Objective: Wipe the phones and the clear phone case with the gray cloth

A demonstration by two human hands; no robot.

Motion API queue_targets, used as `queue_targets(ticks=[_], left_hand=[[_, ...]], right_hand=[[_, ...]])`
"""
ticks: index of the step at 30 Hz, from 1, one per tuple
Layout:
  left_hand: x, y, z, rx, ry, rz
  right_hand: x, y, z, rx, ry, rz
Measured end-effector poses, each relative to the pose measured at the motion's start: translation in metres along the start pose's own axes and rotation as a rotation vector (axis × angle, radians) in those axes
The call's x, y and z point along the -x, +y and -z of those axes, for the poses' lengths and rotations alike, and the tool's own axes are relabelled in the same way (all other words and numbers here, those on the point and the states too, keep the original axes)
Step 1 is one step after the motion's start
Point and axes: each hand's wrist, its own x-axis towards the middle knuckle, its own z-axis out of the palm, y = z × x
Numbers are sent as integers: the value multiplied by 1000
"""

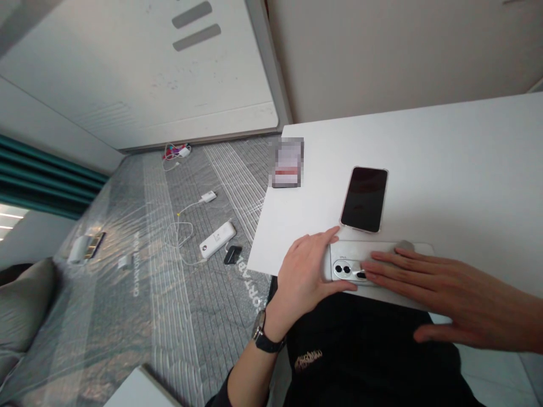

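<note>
A white phone point(348, 250) lies back up along the near edge of the white table, its round camera lenses showing. My left hand point(303, 271) closes round its left end, thumb on the near side and fingers on the far side. Flat across the phone's back rests my right hand point(449, 294), fingers stretched out and thumb apart. It hides much of the phone's right half. A small grey thing point(405, 245) shows at the far side of the right fingers; its kind is unclear. Just beyond the white phone lies another phone point(365, 199), dark screen up, in a clear case.
A blurred flat object point(288, 163) sits at the left edge of the white table point(458, 169). Lower down on the left, a patterned grey plastic-covered surface point(169, 305) holds a white power bank point(218, 239), a white cable point(180, 244) and a charger point(208, 196).
</note>
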Motion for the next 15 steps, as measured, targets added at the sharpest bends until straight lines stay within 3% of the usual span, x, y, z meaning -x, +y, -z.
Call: queue_targets(ticks=[5, 7, 9, 15], left_hand=[[0, -1, 0, 15, -11, -21], [0, 0, 0, 21, -13, -18], [0, 0, 0, 20, -9, -5], [0, 0, -3, 12, -4, 9]], right_hand=[[-56, 4, -18, -87, -18, 119], [-63, 5, -20, -84, -40, 158], [-51, 5, -17, -32, -41, 147], [28, -5, -5, 107, -8, -61]])
